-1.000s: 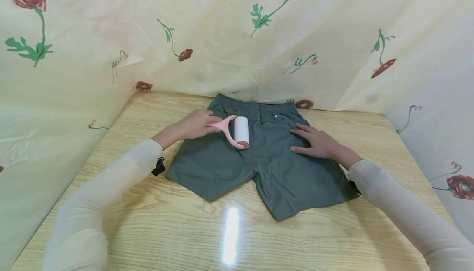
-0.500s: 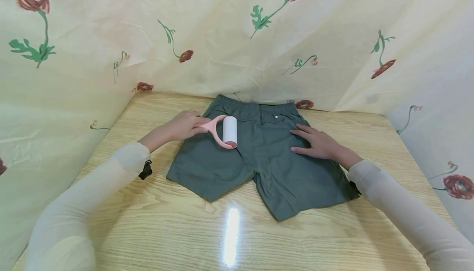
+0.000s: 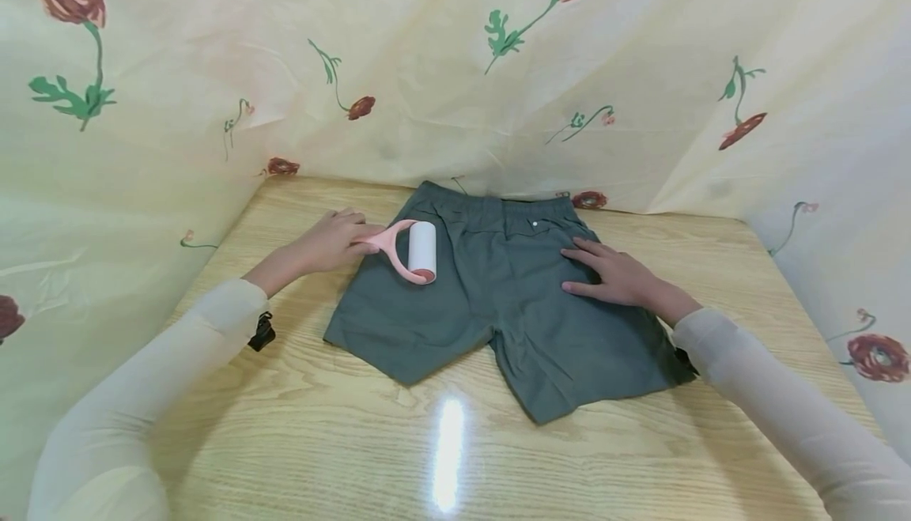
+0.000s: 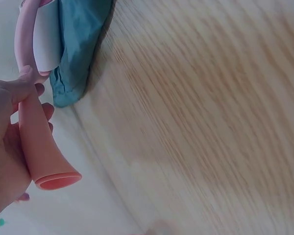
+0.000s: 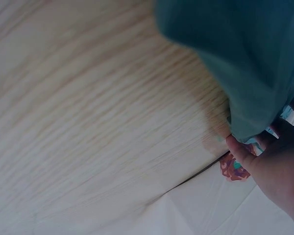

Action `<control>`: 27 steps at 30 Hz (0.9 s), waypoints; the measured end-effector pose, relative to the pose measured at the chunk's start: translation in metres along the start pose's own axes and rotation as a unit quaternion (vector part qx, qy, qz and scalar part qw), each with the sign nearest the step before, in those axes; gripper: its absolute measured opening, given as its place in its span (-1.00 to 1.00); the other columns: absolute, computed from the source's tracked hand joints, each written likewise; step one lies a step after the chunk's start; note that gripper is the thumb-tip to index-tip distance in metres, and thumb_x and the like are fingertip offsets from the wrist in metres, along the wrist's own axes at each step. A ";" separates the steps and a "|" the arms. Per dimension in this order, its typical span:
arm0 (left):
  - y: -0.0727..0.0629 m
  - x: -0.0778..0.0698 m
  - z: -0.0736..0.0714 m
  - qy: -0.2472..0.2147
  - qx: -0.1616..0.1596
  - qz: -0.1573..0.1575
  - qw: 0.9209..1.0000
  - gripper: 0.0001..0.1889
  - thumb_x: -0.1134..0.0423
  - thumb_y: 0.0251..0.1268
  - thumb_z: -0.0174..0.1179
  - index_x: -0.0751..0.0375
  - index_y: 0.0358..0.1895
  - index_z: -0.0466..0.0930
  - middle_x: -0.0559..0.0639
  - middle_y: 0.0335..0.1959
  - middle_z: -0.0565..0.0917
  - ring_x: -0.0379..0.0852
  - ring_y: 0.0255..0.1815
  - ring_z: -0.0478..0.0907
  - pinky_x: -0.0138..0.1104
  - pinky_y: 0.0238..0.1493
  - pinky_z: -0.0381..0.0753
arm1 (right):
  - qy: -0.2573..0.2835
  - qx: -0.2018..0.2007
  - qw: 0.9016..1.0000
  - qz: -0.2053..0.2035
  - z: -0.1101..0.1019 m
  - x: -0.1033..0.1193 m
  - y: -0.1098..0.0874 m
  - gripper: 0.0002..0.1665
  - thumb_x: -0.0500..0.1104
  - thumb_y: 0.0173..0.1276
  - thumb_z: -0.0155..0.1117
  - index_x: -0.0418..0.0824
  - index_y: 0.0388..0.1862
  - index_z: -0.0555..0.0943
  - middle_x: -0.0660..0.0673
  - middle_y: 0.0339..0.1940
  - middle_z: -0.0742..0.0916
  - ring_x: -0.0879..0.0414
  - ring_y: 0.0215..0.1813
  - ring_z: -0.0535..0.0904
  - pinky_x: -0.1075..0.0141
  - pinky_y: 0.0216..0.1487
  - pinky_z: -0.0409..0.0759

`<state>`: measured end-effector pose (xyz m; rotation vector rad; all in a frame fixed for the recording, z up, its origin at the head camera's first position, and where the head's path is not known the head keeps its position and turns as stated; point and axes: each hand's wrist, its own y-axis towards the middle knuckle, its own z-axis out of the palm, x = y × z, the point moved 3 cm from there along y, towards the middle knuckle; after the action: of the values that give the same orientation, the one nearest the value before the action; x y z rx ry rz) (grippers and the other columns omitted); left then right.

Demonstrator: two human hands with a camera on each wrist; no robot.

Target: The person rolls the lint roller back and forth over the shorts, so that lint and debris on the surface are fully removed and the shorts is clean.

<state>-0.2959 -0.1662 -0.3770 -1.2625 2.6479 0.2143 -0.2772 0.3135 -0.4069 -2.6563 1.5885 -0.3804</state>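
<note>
Dark grey-green shorts [image 3: 455, 307] lie spread flat, waistband toward the back. My left hand [image 3: 330, 240] grips the pink handle of a lint roller [image 3: 423, 251], whose white cylinder sits on the upper left part of the shorts. In the left wrist view the hand [image 4: 10, 127] has its fingers round the flared handle [image 4: 41, 142], thumb along the top. On the right side of the shorts rests my right hand [image 3: 612, 272], fingers spread over the cloth. The right wrist view shows that hand [image 5: 279, 161] at the edge of the shorts [image 5: 255, 88].
The shorts lie on a light wood-grain table [image 3: 320, 434], with a bright light reflection [image 3: 448, 454] in front of them. A cream cloth with red flowers [image 3: 427, 70] hangs behind the table and along both sides.
The left hand has drawn the lint roller leftward across the shorts, from near the middle to the left side. The right hand stays where it was on the cloth.
</note>
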 end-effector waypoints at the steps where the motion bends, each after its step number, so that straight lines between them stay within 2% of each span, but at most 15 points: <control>1: -0.001 0.001 0.000 -0.003 0.001 -0.002 1.000 -0.52 0.05 0.54 0.14 0.14 0.40 0.52 0.20 0.01 0.64 0.13 0.04 0.46 0.17 0.17 0.36 | 0.000 0.000 1.000 0.000 0.000 0.000 0.000 -0.09 0.28 0.47 0.20 -0.15 0.61 0.26 -0.39 0.65 0.18 -0.45 0.60 0.09 -0.45 0.42 0.14; 6: -0.006 0.008 -0.002 -0.007 -0.003 -0.006 1.000 -0.53 0.06 0.53 0.16 0.14 0.39 0.54 0.22 0.05 0.65 0.16 0.08 0.46 0.17 0.18 0.34 | -0.002 0.001 1.000 0.000 0.000 -0.002 0.001 -0.09 0.29 0.47 0.20 -0.15 0.61 0.26 -0.39 0.65 0.18 -0.45 0.60 0.09 -0.44 0.42 0.14; 16: -0.009 0.011 -0.010 0.017 -0.011 -0.014 1.000 -0.55 0.08 0.49 0.20 0.13 0.35 0.58 0.14 -0.13 0.63 0.09 -0.08 0.43 0.12 0.05 0.35 | -0.006 0.000 1.000 0.000 -0.002 -0.002 0.002 -0.09 0.28 0.47 0.21 -0.16 0.61 0.26 -0.40 0.65 0.18 -0.45 0.60 0.08 -0.45 0.42 0.14; 21: -0.011 0.010 -0.013 0.012 -0.014 -0.011 1.000 -0.57 0.10 0.47 0.22 0.16 0.31 0.61 0.18 -0.06 0.66 0.15 -0.01 0.48 0.14 0.04 0.40 | -0.006 0.002 1.000 0.001 -0.001 -0.002 0.002 -0.09 0.29 0.47 0.20 -0.16 0.61 0.26 -0.40 0.65 0.18 -0.45 0.60 0.08 -0.45 0.42 0.15; 27: -0.012 0.014 -0.015 0.005 -0.013 -0.021 1.000 -0.57 0.11 0.47 0.23 0.15 0.31 0.61 0.16 -0.09 0.66 0.12 -0.05 0.47 -0.01 -0.11 0.38 | -0.003 0.001 1.000 0.002 0.001 -0.001 0.000 -0.09 0.28 0.47 0.20 -0.16 0.61 0.26 -0.40 0.65 0.18 -0.45 0.60 0.08 -0.45 0.42 0.15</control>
<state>-0.2968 -0.1876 -0.3662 -1.3295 2.6325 0.2369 -0.2772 0.3140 -0.4075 -2.6506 1.5895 -0.3738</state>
